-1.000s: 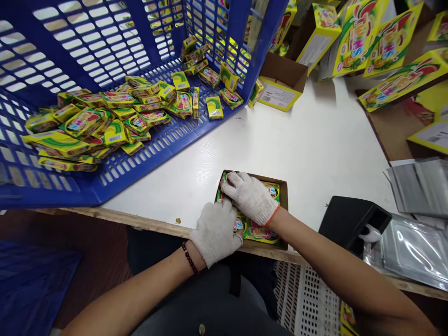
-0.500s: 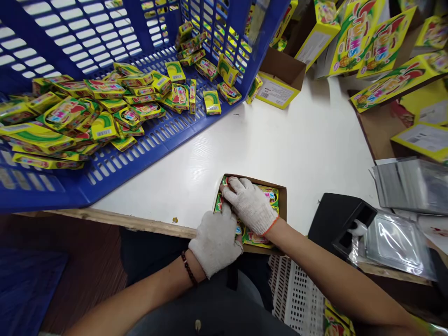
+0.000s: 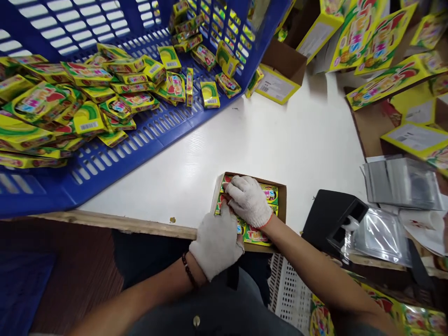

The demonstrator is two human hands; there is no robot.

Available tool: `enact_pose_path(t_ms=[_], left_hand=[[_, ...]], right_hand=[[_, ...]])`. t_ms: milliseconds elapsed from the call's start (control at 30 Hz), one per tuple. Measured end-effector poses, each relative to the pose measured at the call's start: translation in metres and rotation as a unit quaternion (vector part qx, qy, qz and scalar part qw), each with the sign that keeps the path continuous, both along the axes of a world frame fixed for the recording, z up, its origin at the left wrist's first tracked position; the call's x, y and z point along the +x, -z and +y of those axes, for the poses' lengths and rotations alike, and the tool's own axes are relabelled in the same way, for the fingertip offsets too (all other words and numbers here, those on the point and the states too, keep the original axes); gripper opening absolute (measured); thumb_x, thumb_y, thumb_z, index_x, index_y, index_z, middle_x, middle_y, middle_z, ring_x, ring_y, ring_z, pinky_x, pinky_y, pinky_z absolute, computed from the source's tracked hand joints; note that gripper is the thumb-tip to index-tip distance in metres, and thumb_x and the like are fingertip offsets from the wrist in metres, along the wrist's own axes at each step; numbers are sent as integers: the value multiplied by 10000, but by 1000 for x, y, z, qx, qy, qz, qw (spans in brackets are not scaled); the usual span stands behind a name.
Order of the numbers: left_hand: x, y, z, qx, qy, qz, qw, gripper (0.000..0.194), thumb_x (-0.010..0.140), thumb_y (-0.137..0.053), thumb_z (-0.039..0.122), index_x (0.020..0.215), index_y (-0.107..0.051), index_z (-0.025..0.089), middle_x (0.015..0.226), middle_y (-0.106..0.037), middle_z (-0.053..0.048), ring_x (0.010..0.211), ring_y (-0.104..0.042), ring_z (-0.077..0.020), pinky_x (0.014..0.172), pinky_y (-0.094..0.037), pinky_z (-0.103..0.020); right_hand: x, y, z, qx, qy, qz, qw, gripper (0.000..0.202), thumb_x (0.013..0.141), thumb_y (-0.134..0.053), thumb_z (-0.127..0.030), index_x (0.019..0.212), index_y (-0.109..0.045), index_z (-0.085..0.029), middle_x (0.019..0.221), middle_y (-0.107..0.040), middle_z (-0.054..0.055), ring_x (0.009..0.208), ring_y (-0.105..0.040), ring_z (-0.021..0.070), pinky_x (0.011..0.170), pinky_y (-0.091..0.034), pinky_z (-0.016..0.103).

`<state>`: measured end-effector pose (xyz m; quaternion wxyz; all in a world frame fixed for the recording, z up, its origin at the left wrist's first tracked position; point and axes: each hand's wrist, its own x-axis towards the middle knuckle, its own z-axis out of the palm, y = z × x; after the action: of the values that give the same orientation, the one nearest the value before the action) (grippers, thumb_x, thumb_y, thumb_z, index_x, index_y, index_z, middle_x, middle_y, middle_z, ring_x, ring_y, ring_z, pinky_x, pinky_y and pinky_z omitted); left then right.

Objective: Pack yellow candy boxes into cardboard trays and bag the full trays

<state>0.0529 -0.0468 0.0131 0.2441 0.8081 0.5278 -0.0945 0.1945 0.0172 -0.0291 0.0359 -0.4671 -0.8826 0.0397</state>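
An open shallow carton sits at the table's front edge, with small yellow-green candy boxes lying flat in it. My right hand, in a white knit glove with bare fingertips, reaches in from the right. Its fingers are curled together onto a candy box at the left side; that box is mostly covered. My left hand, gloved too, lies over the near left corner of the carton, closed about its wall. The left index finger extends inside, close to the right fingertips. The fingers' undersides are hidden.
A blue plastic basket with many loose candy boxes stands at the left. Empty printed cartons crowd the back right. At the right lie a black tape dispenser and stacked clear plastic sleeves. A white perforated crate is below the table.
The view has shifted slightly, with the basket sliding leftward in it. My right fingers have curled more, and both hands' fingertips remain at the carton's left side.
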Motion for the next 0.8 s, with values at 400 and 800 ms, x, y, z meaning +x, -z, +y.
enact_pose_path(t_ms=[400, 800], left_hand=[[1, -4, 8, -61, 15, 5, 998, 453, 870, -526, 383, 1235, -611, 130, 1256, -599, -199, 871, -650, -304, 622, -492, -376], [6, -4, 3, -12, 15, 41, 999, 463, 869, -531, 384, 1254, -605, 138, 1290, -591, -198, 837, -640, -291, 608, -488, -380]], right_hand=[[1, 4, 1, -1, 3, 35, 999, 242, 949, -465, -207, 1009, -699, -186, 942, -639, 88, 859, -472, 230, 722, -335, 357], [-8, -10, 9, -23, -15, -47, 999, 208, 955, -494, -184, 1053, -676, -203, 1018, -636, 105, 842, -484, 223, 673, -364, 340]])
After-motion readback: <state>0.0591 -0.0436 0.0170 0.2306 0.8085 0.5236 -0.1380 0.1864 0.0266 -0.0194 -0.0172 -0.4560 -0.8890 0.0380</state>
